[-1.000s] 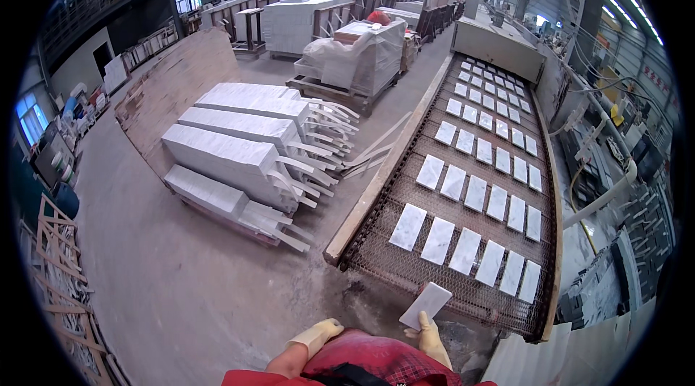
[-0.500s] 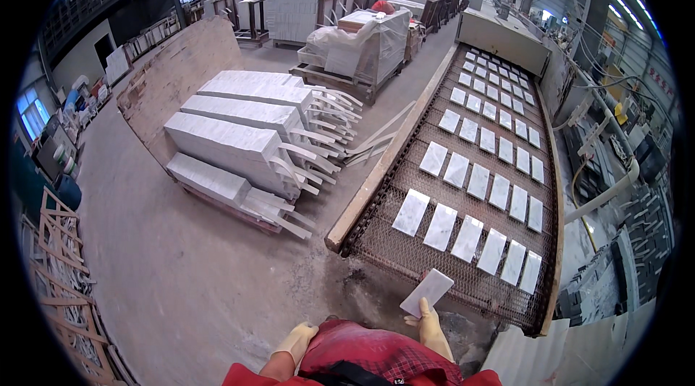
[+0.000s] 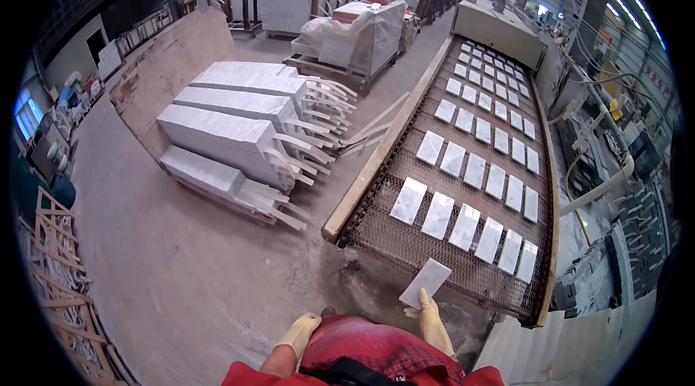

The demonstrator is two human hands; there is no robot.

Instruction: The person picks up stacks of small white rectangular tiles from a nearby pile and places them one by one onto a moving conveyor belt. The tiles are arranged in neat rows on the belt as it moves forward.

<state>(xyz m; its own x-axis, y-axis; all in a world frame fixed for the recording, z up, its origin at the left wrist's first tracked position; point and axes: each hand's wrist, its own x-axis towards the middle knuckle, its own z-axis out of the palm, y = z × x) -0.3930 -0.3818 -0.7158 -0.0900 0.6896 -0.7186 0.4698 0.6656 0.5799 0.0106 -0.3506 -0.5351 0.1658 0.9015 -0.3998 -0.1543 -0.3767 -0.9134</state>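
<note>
My right hand point(image 3: 432, 324), in a pale yellow glove, grips the lower end of a white rectangular stone tile point(image 3: 426, 283). Thumb and fingers close around that end, and the tile tilts up just off the near edge of a mesh conveyor belt point(image 3: 391, 241). Several rows of similar white, grey-veined tiles point(image 3: 438, 216) lie spaced apart on the belt. At the left side of my red apron point(image 3: 362, 335) rests my left hand point(image 3: 299, 333), also gloved. Its fingers are tucked against the apron and mostly hidden, and no object shows in it.
A wooden rail point(image 3: 387, 143) borders the belt's left side, and a machine housing point(image 3: 499, 31) spans its far end. Left of it stand stacked white stone blocks point(image 3: 217, 133) with strips jutting out. A wrapped pallet point(image 3: 362, 42) sits behind. Corrugated sheeting point(image 3: 536, 353) lies at the near right.
The whole scene sits slightly higher in the picture. My right hand still holds the tile, which appears a little higher too. My left hand stays by the apron.
</note>
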